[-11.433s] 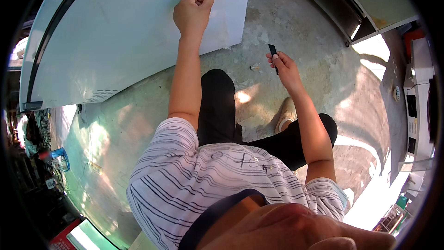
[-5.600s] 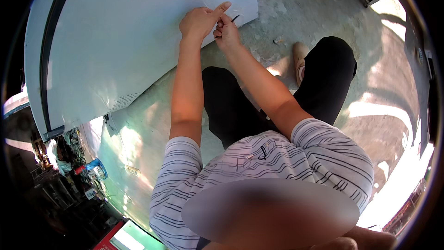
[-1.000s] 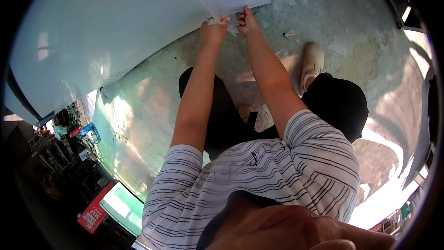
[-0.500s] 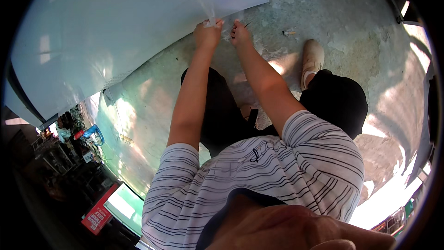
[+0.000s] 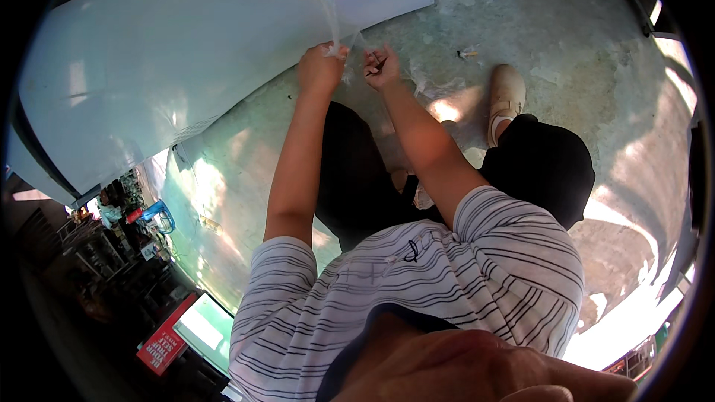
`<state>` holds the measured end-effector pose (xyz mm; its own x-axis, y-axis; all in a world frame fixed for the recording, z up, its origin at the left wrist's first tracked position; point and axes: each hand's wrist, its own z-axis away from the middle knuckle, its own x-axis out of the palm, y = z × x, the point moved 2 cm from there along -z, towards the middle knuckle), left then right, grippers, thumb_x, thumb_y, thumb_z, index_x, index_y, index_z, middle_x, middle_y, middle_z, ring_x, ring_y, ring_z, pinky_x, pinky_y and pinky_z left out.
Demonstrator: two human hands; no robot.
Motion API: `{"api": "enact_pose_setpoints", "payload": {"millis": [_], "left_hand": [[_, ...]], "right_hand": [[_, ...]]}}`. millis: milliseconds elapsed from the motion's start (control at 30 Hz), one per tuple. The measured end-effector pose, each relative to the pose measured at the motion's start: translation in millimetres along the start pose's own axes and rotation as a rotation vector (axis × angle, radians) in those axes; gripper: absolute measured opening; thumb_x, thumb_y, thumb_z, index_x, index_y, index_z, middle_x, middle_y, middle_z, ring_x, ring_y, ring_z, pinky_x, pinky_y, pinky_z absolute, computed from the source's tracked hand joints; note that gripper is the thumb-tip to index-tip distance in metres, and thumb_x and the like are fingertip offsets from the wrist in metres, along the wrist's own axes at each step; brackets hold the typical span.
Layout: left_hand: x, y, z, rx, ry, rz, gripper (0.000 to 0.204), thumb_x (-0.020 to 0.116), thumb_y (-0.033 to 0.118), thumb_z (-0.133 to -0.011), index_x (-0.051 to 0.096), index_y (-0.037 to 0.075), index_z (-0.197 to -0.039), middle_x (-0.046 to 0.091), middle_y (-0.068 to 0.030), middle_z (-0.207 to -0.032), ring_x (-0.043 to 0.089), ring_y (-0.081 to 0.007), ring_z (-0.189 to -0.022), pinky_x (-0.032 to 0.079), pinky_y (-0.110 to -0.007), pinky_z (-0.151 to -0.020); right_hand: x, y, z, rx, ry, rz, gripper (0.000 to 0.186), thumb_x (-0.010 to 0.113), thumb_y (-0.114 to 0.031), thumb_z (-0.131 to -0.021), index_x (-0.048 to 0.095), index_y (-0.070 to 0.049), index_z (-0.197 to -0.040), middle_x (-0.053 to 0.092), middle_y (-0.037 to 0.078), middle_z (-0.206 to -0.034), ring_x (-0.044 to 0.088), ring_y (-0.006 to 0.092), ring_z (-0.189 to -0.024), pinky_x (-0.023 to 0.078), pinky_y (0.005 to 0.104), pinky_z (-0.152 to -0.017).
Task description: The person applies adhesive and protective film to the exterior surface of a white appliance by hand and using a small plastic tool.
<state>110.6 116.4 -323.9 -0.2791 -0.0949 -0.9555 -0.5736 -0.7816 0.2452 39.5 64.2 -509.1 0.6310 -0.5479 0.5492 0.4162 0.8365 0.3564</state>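
My left hand [image 5: 322, 71] is closed on a bunched end of clear plastic film [image 5: 329, 11], which trails up over a large white panel [image 5: 179, 37]. Just to its right, beyond the panel's edge, my right hand [image 5: 383, 68] has its fingers curled in. Something small and dark shows between those fingers, too little to name. Thin, see-through film seems to hang between the two hands, though its outline is faint. Both hands are above the concrete floor, close to the near edge of the panel.
On the concrete floor [image 5: 551, 37] lies a small whitish scrap [image 5: 467, 53] right of my hands. My tan shoe [image 5: 506, 93] stands below it. At the lower left are a blue coiled item [image 5: 158, 217], cluttered shelving and a red sign [image 5: 161, 344].
My left hand has come down and left, still gripping the film. The right hand has drawn slightly nearer to me and turned, showing its curled fingers. The panel stays put.
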Motion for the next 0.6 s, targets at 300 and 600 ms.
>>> {"api": "enact_pose_setpoints", "payload": {"millis": [300, 600], "left_hand": [[13, -15, -6, 0.025, 0.064, -0.046, 0.022, 0.065, 0.035, -0.083, 0.073, 0.015, -0.089, 0.069, -0.0113, -0.083, 0.065, -0.0335, -0.080, 0.050, -0.042, -0.072], [19, -3, -2, -0.010, 0.071, -0.006, 0.022, 0.065, 0.037, -0.083, 0.073, 0.017, -0.089, 0.069, -0.0102, -0.083, 0.065, -0.0331, -0.080, 0.050, -0.042, -0.072]], "right_hand": [[13, -55, -78, -0.633, 0.035, 0.498, 0.040, 0.063, -0.017, -0.091, 0.052, -0.006, -0.127, 0.063, 0.009, -0.106, 0.052, 0.0103, -0.068, 0.040, 0.0230, -0.052], [18, -59, -101, -0.980, 0.111, 0.460, 0.024, 0.068, -0.007, -0.085, 0.063, 0.004, -0.106, 0.067, 0.010, -0.099, 0.064, 0.0220, -0.085, 0.050, 0.0316, -0.081]]}}
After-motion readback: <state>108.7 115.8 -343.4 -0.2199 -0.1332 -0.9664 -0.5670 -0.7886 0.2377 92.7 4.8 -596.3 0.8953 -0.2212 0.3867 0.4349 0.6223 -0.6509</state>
